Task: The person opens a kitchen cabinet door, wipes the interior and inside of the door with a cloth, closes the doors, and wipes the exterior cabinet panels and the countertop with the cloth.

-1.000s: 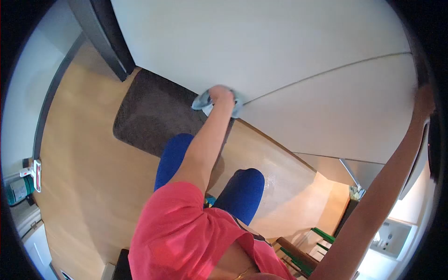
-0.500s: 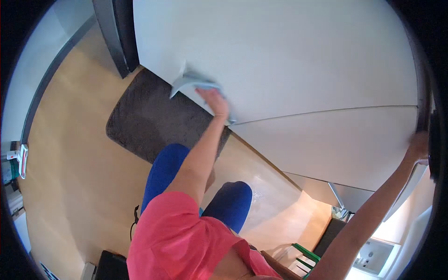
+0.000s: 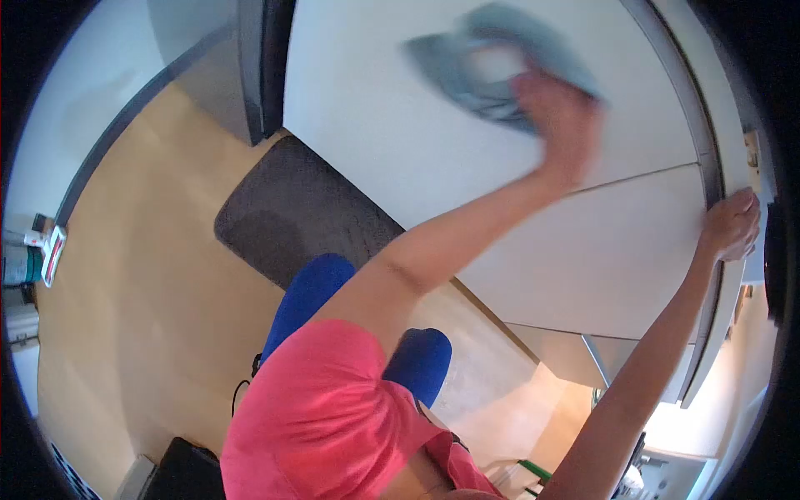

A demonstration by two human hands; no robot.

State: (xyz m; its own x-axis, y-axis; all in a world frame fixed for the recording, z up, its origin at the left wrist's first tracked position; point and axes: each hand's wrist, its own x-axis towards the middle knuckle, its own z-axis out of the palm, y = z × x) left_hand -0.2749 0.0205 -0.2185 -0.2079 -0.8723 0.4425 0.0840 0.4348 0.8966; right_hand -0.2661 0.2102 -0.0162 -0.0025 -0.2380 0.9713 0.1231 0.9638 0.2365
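Note:
My left hand (image 3: 562,125) is closed on a light blue-grey cloth (image 3: 475,83), smeared by motion, over the upper part of a white cabinet front (image 3: 383,92). Whether the cloth presses flat on the panel I cannot tell. At the right, my right hand (image 3: 733,225) has its fingers curled over the pale edge (image 3: 727,142) along the cabinet's top. A dark seam crosses the front below the cloth.
A dark grey mat (image 3: 300,208) lies on the tan floor (image 3: 158,275) along the cabinet's foot. A dark post (image 3: 262,75) stands at its left end. My blue-clad knees (image 3: 421,367) are close in front. A red-and-white tool head (image 3: 54,254) is at far left.
My left hand and the cloth have moved from the panel's lower edge up and to the right. The right hand stays at the edge, now more plainly seen. The view has shifted slightly.

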